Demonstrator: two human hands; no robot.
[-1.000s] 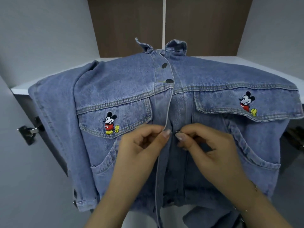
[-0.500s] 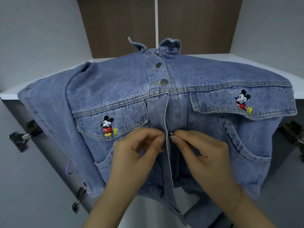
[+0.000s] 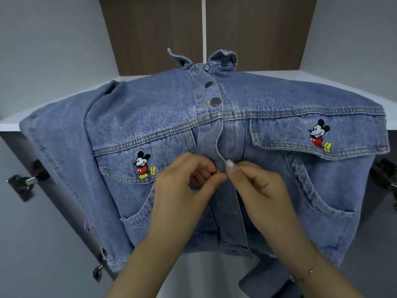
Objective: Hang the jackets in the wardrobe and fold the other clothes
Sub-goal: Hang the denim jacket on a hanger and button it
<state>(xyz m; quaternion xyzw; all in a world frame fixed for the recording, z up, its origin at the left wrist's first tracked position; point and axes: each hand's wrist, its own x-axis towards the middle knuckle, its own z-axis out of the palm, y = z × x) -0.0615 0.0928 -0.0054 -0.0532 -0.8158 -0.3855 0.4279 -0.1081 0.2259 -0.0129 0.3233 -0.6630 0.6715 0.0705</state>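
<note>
A blue denim jacket (image 3: 268, 100) with a cartoon mouse patch on each chest pocket lies front-up over the edge of a white wardrobe shelf (image 3: 322, 75), its lower half hanging down. Its two top metal buttons (image 3: 215, 101) are fastened. My left hand (image 3: 184, 186) pinches the left placket edge just below the chest seam. My right hand (image 3: 260, 186) pinches the right front edge against it, fingertips of both hands meeting at the third button spot. The button itself is hidden by my fingers.
Grey wardrobe walls rise on both sides, with a brown back panel (image 3: 154, 35) behind the shelf. Black metal door hinges (image 3: 23, 183) stick out at the left, another hinge (image 3: 386, 175) at the right. A left sleeve (image 3: 64, 168) drapes down the shelf's left side.
My hands have closed together on the placket, fingertips now touching, and my right thumb has come up over the edge. The view shifted slightly down.
</note>
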